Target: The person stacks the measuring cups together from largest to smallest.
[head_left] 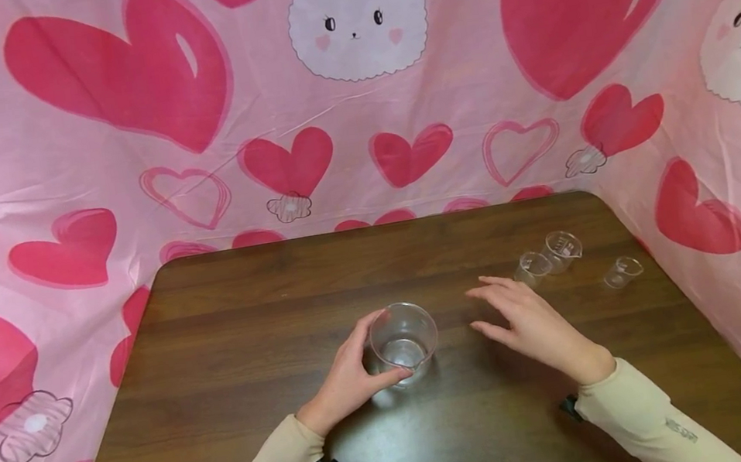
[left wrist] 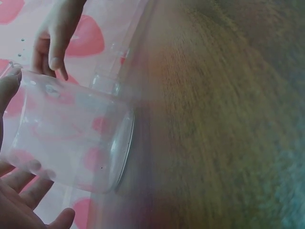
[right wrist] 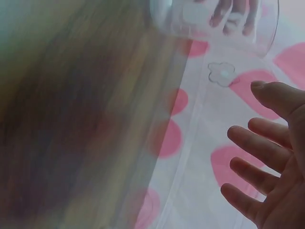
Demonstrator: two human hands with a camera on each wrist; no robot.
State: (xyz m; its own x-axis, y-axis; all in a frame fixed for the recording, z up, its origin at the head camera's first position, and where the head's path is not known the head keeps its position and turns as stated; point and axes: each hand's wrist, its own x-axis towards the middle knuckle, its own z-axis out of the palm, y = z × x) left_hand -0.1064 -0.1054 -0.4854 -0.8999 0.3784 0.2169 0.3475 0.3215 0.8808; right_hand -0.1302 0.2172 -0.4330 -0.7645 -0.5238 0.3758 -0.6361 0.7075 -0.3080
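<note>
A large clear glass beaker [head_left: 404, 336] stands near the middle of the brown table. My left hand [head_left: 352, 366] holds it from its left side, thumb at the near side and fingers around the far side. In the left wrist view the beaker [left wrist: 71, 133] shows upright against the table, with fingertips on its wall. To the right of the beaker, my right hand [head_left: 530, 323] hovers apart from it, fingers spread and holding nothing. The right wrist view shows that hand [right wrist: 271, 152] with its fingers loosely extended and the beaker [right wrist: 214, 24] beyond.
Behind the right hand stand two small glass beakers, a smaller one [head_left: 533, 266] and a spouted one [head_left: 563, 248], close together. Another small beaker [head_left: 623, 272] is by the table's right edge. A pink heart-patterned cloth [head_left: 340, 110] surrounds the wooden table [head_left: 251, 340] at the back and sides.
</note>
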